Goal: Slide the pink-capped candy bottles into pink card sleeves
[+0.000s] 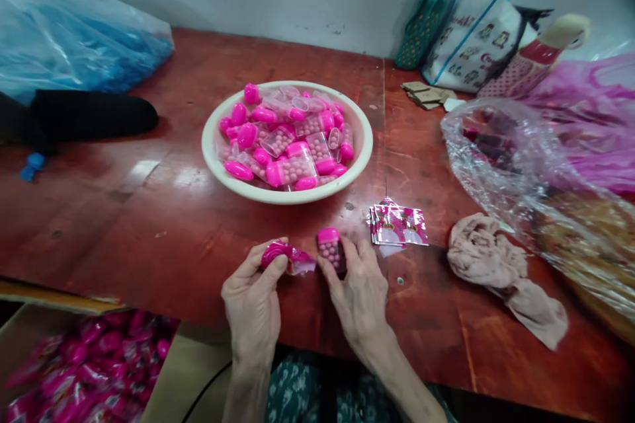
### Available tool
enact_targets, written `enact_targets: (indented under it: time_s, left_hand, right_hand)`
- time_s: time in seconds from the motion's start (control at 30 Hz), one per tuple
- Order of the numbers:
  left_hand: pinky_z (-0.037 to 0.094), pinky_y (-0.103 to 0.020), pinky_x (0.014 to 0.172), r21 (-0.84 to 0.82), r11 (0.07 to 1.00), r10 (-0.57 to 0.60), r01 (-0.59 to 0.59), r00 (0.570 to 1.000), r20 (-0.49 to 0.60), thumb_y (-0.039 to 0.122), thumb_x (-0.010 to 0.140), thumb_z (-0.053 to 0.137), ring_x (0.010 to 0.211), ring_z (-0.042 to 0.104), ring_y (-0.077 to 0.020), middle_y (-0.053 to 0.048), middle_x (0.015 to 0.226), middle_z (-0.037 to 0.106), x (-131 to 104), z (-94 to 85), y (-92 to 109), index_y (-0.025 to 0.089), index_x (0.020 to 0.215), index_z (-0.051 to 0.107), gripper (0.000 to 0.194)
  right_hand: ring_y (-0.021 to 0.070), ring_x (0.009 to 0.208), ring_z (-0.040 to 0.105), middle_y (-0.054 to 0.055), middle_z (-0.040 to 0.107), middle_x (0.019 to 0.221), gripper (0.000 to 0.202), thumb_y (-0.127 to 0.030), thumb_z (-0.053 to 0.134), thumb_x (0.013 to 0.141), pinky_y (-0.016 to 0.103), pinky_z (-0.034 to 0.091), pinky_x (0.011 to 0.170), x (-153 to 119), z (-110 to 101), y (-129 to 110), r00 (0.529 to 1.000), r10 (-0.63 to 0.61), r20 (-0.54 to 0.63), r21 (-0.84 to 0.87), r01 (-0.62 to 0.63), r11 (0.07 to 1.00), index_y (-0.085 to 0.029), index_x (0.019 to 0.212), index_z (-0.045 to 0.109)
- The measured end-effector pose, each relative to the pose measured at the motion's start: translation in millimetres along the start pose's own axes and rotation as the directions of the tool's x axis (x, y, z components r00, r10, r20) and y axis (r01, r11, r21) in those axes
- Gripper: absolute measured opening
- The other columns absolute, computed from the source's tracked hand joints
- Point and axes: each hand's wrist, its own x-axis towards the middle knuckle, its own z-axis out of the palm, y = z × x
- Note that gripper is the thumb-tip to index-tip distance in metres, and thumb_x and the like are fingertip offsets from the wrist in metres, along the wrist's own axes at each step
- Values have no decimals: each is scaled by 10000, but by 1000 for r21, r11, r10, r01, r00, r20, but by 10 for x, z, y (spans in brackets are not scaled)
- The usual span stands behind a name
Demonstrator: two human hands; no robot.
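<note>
My left hand (255, 297) pinches a shiny pink wrapper (292, 259) above the table's front part. Beside it, my right hand (360, 284) has its thumb and fingers around a small clear container (329, 250) with a pink cap and pink balls inside. The wrapper's loose end points toward the container. Behind both hands is a cream basin (364, 162) heaped with pink-capped containers, some with balls showing. A small stack of pink printed packets (397, 225) lies just right of my right hand.
A cardboard box (191, 360) of pink wrapped items stands below the table edge at left. Crumpled cloth (489, 251) and plastic bags (585, 238) lie at right. A blue-filled bag (99, 46) and a black object (94, 120) are at left; pouches (471, 43) stand by the wall.
</note>
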Motion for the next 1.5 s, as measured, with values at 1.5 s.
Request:
enact_targets:
  time_s: [1.5]
  left_hand:
    - [494,-243,601,37,984,-178,175,929,325,176,585,740,706,582,-155,-55,808,669,66,-114,76,174,652,730,67]
  right_hand:
    - [305,1137,369,153,423,1201,398,-301,520,854,506,320,940,142,-67,29,978,-77,-193,51,88,995,-172,1226,465]
